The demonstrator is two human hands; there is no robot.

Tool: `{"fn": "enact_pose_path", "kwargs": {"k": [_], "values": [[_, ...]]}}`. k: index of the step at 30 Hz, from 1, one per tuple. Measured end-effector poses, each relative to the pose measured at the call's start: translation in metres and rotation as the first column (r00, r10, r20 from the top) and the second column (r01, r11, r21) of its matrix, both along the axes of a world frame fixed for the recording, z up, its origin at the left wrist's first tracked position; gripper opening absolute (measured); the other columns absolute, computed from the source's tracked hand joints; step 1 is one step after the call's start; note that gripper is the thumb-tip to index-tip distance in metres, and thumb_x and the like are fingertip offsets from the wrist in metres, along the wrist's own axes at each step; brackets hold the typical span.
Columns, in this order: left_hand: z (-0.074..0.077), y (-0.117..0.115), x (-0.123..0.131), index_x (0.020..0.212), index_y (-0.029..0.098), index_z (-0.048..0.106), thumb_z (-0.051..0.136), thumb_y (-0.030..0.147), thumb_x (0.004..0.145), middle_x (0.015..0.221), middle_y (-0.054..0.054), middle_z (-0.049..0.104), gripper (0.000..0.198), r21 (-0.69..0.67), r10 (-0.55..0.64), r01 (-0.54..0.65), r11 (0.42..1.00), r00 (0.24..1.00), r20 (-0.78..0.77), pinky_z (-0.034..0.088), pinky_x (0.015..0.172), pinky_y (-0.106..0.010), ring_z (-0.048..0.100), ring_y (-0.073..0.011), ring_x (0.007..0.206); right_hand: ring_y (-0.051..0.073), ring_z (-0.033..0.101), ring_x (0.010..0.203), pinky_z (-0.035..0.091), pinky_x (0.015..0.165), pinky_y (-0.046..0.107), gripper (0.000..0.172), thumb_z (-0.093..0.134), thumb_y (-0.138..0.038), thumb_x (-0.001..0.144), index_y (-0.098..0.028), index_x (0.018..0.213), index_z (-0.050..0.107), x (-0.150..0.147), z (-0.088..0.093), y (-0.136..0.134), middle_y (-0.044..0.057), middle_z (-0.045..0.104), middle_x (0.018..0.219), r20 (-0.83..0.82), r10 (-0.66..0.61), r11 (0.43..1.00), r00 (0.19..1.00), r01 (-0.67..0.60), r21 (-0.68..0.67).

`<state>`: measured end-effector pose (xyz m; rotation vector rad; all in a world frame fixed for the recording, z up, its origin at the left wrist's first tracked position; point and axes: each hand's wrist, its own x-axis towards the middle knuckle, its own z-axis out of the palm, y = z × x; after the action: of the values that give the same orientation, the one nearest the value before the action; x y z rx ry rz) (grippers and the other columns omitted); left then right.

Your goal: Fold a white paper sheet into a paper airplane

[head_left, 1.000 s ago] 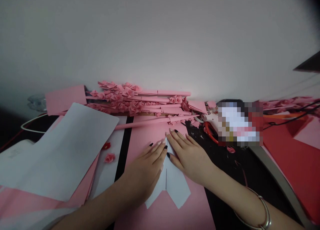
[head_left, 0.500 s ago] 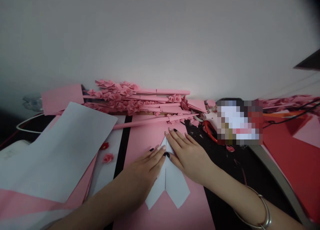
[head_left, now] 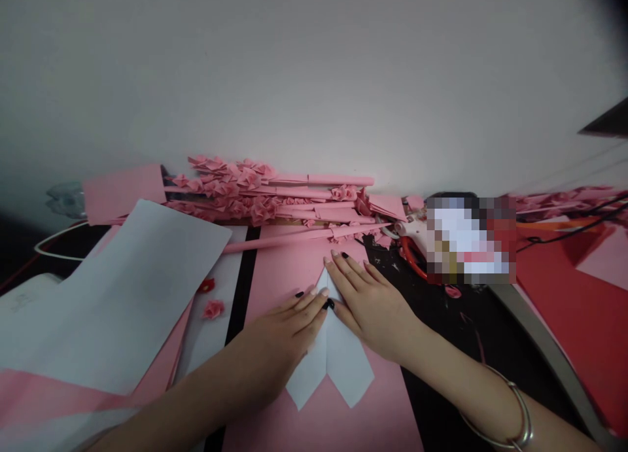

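A white folded paper with a pointed top lies on a pink sheet at the middle of the desk. My left hand rests flat on its left flap, fingers stretched out along the fold. On the right flap lies my right hand, also flat, fingertips near the paper's point. Both hands press the paper down; neither grips anything. A silver bangle sits on my right wrist.
A pile of pink paper roses and rolled stems lies against the wall. Large white sheets cover the left. A glue gun with a red part and red paper are at the right. Small paper roses lie near the white sheet.
My left hand has slid back along the fold toward me, uncovering more of the paper's tip. My right hand has stayed in place.
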<state>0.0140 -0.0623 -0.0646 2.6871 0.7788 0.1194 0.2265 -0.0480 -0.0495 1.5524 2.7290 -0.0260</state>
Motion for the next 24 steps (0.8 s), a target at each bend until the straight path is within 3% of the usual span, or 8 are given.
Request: {"fn": "enact_pose_path", "kwargs": {"k": [9,18,24], "values": [[-0.0051,-0.0027,-0.0021,0.143,0.016,0.027,0.035,0.004,0.084,0.153,-0.007,0.023,0.061,-0.004,0.015,-0.015,1.000,0.999,0.034,0.017,0.116,-0.038,0.014,-0.0200,0.141,0.027,0.035,0.134,0.033,0.106,0.049,0.055,0.037,-0.028,0.092,-0.010,0.143,0.032,-0.0009,-0.0006,-0.0003,0.014,0.031,0.149,0.017,-0.005,1.000,1.000,0.005,-0.007],[-0.0012,-0.0063,0.0013,0.143,0.011,0.028,0.037,-0.001,0.076,0.152,-0.012,0.023,0.069,0.113,0.013,0.000,0.994,0.993,-0.114,0.019,0.116,-0.040,0.014,-0.0230,0.141,0.027,0.032,0.136,0.032,0.107,0.049,0.059,0.036,-0.028,0.092,-0.012,0.147,0.023,-0.0013,-0.0012,-0.0012,0.014,0.026,0.151,0.022,-0.013,1.000,1.000,0.013,-0.010],[-0.0026,-0.0063,0.0014,0.142,0.013,0.028,0.038,0.000,0.075,0.152,-0.011,0.025,0.069,0.117,0.026,-0.015,0.993,0.995,-0.097,0.022,0.114,-0.041,0.015,-0.0231,0.141,0.028,0.035,0.134,0.034,0.105,0.050,0.053,0.036,-0.027,0.092,-0.012,0.143,0.034,-0.0027,0.0009,-0.0008,0.014,0.032,0.149,0.013,-0.009,1.000,1.000,0.009,-0.005]]}}
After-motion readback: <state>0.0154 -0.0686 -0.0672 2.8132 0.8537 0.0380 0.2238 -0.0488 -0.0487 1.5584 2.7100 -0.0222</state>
